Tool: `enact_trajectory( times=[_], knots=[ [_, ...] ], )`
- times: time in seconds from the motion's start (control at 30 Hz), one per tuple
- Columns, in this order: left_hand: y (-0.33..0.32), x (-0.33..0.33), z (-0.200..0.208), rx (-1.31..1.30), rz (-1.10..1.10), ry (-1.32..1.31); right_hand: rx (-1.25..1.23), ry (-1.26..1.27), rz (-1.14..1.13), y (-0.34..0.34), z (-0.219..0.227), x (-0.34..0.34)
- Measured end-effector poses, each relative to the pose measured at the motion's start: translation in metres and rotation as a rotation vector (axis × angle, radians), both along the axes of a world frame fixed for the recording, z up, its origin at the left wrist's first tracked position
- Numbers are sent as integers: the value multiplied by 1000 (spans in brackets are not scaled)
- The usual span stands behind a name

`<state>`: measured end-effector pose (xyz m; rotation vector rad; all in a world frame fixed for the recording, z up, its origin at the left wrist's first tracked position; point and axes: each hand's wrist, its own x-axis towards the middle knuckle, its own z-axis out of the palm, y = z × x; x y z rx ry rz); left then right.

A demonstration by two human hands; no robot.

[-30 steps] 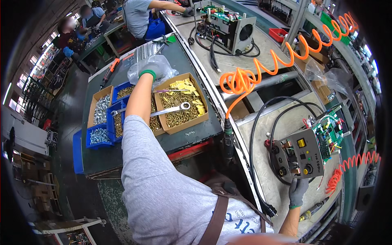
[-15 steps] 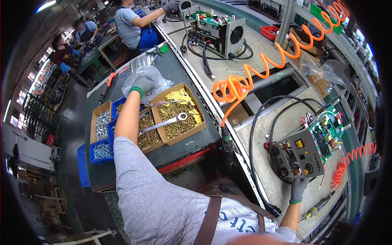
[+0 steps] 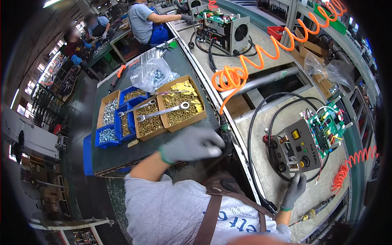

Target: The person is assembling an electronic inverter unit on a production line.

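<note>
Just by the lower edge of the grey panel [image 3: 297,148], the right hand [image 3: 294,192] was held with fingers bent and close together (whether anything was pinched could not be told). Right of the panel, the green circuit board [image 3: 328,124] was seen! Left of it, near the black tool [image 3: 229,149], the left hand [image 3: 190,145] was half curled, its grip blurred. Farther left, brass screws [image 3: 173,118] were heaped beneath a wrench [image 3: 165,112].
</note>
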<state>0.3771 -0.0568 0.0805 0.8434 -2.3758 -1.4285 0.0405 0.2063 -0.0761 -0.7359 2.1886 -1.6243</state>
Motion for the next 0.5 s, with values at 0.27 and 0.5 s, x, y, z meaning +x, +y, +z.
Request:
enact_trajectory(
  times=[0.27, 0.5],
  knots=[
    [119, -146, -92, 457, -156, 242, -68, 267, 408, 10, 48, 73],
    [123, -137, -82, 519, -264, 174, -37, 503, 425, 12, 48, 71]
  ],
)
